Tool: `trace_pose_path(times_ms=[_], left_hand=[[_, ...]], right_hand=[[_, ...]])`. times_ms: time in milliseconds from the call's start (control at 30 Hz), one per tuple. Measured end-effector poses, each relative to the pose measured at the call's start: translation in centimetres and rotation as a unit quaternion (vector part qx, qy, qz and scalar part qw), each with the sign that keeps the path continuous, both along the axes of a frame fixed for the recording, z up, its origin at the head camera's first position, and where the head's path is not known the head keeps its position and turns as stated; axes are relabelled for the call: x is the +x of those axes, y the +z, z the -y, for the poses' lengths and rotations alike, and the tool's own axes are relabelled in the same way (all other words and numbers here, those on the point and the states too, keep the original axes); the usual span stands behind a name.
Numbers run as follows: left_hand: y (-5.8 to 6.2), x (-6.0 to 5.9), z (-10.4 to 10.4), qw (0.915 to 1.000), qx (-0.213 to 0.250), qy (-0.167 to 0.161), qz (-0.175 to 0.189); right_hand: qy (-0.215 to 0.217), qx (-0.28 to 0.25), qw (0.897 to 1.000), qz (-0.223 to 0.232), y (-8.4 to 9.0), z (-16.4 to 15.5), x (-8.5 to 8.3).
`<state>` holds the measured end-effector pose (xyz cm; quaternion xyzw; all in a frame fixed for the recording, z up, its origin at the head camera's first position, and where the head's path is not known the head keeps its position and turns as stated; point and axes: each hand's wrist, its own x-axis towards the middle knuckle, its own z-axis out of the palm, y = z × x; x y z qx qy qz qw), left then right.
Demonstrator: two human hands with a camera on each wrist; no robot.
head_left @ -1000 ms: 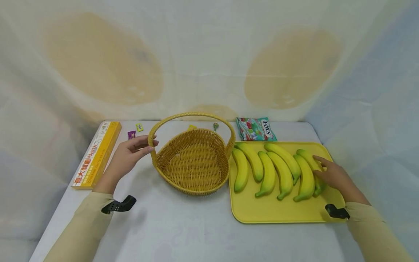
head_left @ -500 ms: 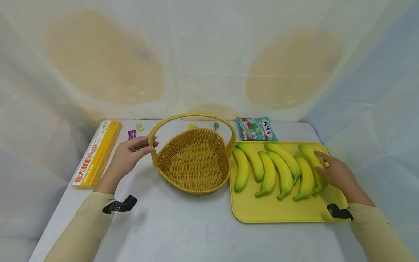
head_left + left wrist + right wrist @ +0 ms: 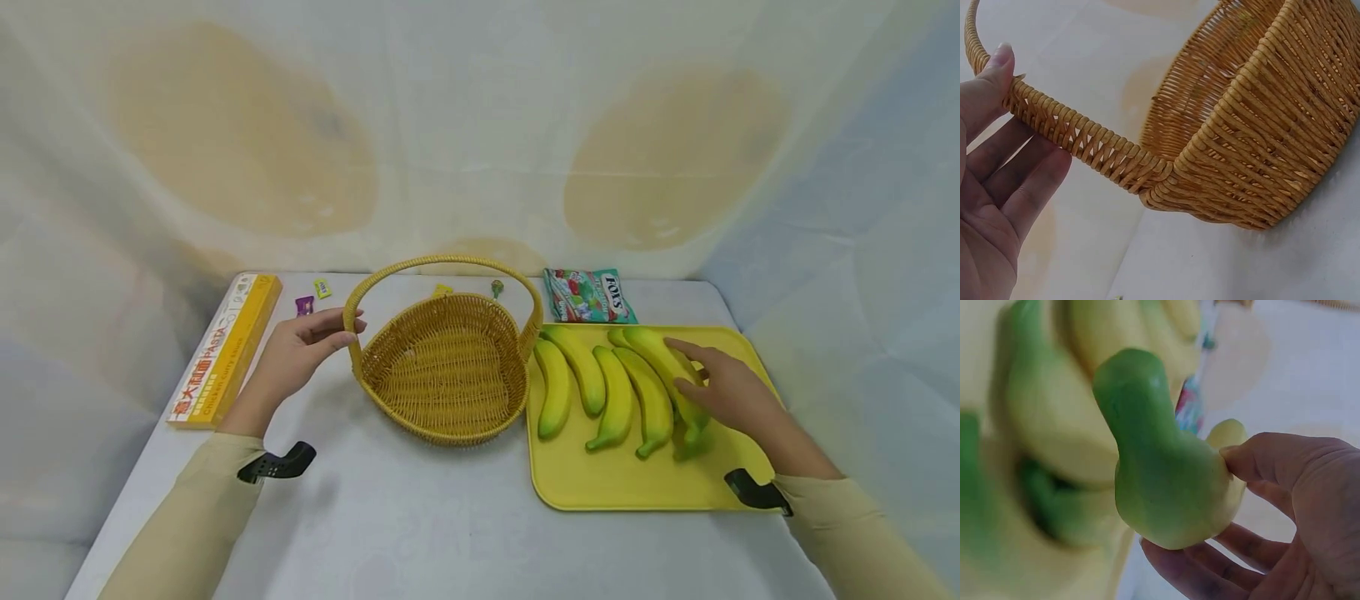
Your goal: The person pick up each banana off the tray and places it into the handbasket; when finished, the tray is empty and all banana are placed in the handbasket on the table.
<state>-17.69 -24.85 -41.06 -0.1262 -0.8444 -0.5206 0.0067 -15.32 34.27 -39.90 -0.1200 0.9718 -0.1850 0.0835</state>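
Note:
A woven yellow basket point(image 3: 442, 371) with an arched handle point(image 3: 442, 263) stands mid-table. My left hand point(image 3: 341, 329) is at the handle's left foot; its thumb point(image 3: 997, 62) rests on the handle point(image 3: 1085, 137) and the straight fingers lie behind it. To the right, a yellow tray point(image 3: 637, 487) holds several bananas point(image 3: 557, 387). My right hand point(image 3: 693, 392) grips one banana point(image 3: 660, 358) and holds it raised over the others. In the right wrist view, thumb and fingers curl round that banana's green end point(image 3: 1154, 462).
A long yellow pasta box point(image 3: 222, 348) lies along the table's left edge. Small wrapped sweets point(image 3: 303, 306) and a lollipop point(image 3: 495, 289) lie behind the basket, and a candy bag point(image 3: 588, 296) behind the tray. A cloth backdrop closes the far side.
My right hand has taken hold of the rightmost banana, lifted it and carried it left over its neighbours. The left hand and basket have stayed put.

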Motion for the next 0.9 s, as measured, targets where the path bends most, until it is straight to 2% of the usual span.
trace_pose_path(times_ms=[200,467,767,900], left_hand=[[0.0,-0.1,-0.1,1.0,0.006,0.0,0.001],[0.1,0.0,-0.1,0.9999,0.011,0.005,0.006],[0.3,0.1,0.0,1.0,-0.001,-0.003,-0.008],[0.3,0.0,-0.2,1.0,0.0,-0.003,-0.005]], right_hand=[[0.048,-0.019,0.999,-0.006,1.3,4.5,0.9],[0.119,-0.06,0.991,0.004,2.5,9.8,1.3],[0.171,-0.076,0.982,0.03,2.8,15.7,0.4],[0.185,-0.074,0.98,0.026,2.6,18.5,-0.6]])
